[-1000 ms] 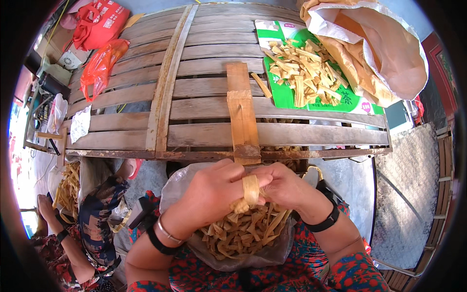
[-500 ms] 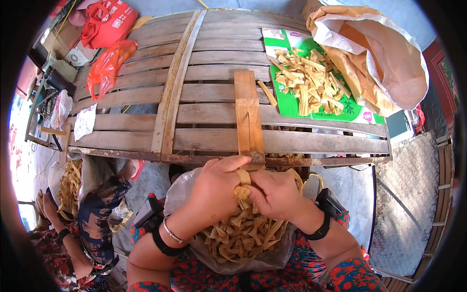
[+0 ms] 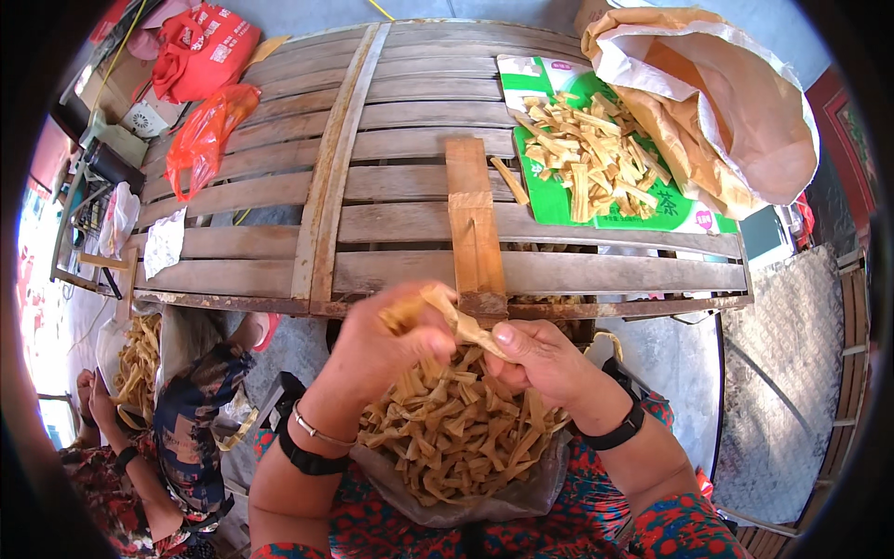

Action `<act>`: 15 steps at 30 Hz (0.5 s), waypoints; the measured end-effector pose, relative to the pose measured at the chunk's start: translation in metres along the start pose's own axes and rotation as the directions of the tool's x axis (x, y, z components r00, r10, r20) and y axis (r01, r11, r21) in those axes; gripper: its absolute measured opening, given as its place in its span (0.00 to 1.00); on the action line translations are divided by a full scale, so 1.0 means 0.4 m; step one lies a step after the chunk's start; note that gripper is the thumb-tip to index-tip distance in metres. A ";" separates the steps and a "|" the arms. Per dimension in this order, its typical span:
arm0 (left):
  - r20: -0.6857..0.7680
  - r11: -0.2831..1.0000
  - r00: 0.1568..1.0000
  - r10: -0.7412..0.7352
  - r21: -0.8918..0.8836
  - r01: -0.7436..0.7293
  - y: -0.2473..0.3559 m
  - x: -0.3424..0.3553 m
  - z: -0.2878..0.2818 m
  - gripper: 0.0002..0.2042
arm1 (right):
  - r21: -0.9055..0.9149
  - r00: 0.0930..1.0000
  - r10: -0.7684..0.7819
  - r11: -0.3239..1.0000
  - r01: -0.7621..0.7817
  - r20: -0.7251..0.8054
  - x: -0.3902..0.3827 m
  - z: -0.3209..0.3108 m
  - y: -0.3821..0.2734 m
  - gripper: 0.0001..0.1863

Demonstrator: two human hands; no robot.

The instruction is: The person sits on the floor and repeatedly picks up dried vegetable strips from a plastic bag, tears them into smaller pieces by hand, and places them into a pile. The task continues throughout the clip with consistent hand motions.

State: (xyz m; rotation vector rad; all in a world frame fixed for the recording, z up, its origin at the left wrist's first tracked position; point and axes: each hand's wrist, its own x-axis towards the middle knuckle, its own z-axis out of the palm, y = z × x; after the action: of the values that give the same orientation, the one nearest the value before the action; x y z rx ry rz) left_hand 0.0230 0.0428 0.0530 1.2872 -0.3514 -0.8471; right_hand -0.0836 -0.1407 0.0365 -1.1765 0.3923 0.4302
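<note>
Our left grip, blurred in the head view, curls round one end of one yellowish strip; our right grip pinches the other, above one pale sack of pieces. Half a second ago both were closer together. One wooden block and one green sheet lie on our slatted desk, grey floor below.

Across the slatted table lie a board, a strip, a green sheet, a white scrap, an orange bag, a red bag and, it seems from here, a sack.
</note>
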 end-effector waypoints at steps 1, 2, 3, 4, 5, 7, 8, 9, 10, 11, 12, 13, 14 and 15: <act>0.083 0.995 0.994 -0.066 -0.067 0.071 -0.008 0.003 0.002 0.13 | -0.061 0.997 -0.048 0.997 0.052 0.056 0.002 0.005 0.001 0.26; 0.067 0.981 0.982 -0.175 -0.072 0.179 -0.018 0.002 0.011 0.12 | -0.124 0.997 -0.056 0.990 0.062 0.053 0.003 0.005 0.000 0.25; 0.018 0.985 0.991 -0.133 -0.110 0.134 -0.025 0.000 0.015 0.12 | -0.163 0.989 -0.083 0.981 0.103 0.125 0.005 0.006 0.002 0.24; -0.035 0.979 0.990 -0.136 -0.155 0.129 -0.030 -0.002 0.018 0.11 | -0.170 0.999 0.029 0.985 -0.026 0.019 0.005 0.002 0.002 0.20; -0.088 0.973 0.986 -0.140 -0.199 0.120 -0.034 -0.003 0.020 0.10 | -0.232 0.999 -0.024 0.973 0.018 -0.026 0.006 -0.005 0.003 0.18; -0.110 0.987 0.991 -0.079 -0.146 0.063 -0.037 -0.001 0.017 0.07 | -0.324 0.991 -0.100 0.944 0.065 -0.094 0.012 -0.027 0.004 0.15; -0.144 0.993 0.989 -0.034 -0.121 0.016 -0.040 0.005 0.014 0.07 | -0.328 0.969 -0.213 0.931 0.162 -0.124 0.015 -0.038 0.005 0.09; -0.173 0.995 0.985 -0.007 -0.100 -0.010 -0.046 0.015 0.013 0.07 | -0.290 0.933 -0.311 0.923 0.253 -0.179 0.026 -0.050 0.006 0.08; -0.189 1.000 0.982 -0.001 -0.024 -0.003 -0.051 0.029 0.006 0.07 | -0.376 0.886 -0.401 0.877 0.298 -0.234 0.039 -0.064 0.005 0.07; -0.210 1.000 0.978 -0.010 0.015 0.013 -0.061 0.045 0.003 0.08 | -0.470 0.833 -0.478 0.824 0.316 -0.279 0.056 -0.076 0.003 0.07; -0.232 0.998 0.972 -0.016 0.049 0.028 -0.078 0.067 0.005 0.09 | -0.488 0.779 -0.570 0.774 0.402 -0.261 0.074 -0.085 0.002 0.07; -0.231 0.998 0.973 0.010 0.070 0.006 -0.098 0.087 0.009 0.10 | -0.650 0.718 -0.646 0.667 0.364 -0.260 0.090 -0.093 0.001 0.07; -0.252 0.998 0.968 0.017 0.068 0.000 -0.117 0.110 0.009 0.12 | -0.779 0.669 -0.701 0.554 0.292 -0.247 0.108 -0.099 -0.001 0.07; -0.290 0.993 0.957 -0.020 0.108 0.053 -0.133 0.130 0.007 0.12 | -0.873 0.617 -0.751 0.442 0.205 -0.235 0.123 -0.105 -0.003 0.08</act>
State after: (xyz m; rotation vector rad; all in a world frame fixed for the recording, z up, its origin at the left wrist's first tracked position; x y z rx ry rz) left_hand 0.0367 0.0011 -0.0073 1.5059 -0.1448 -0.6646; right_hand -0.0442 -0.1746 -0.0016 -2.2666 0.3590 -0.4476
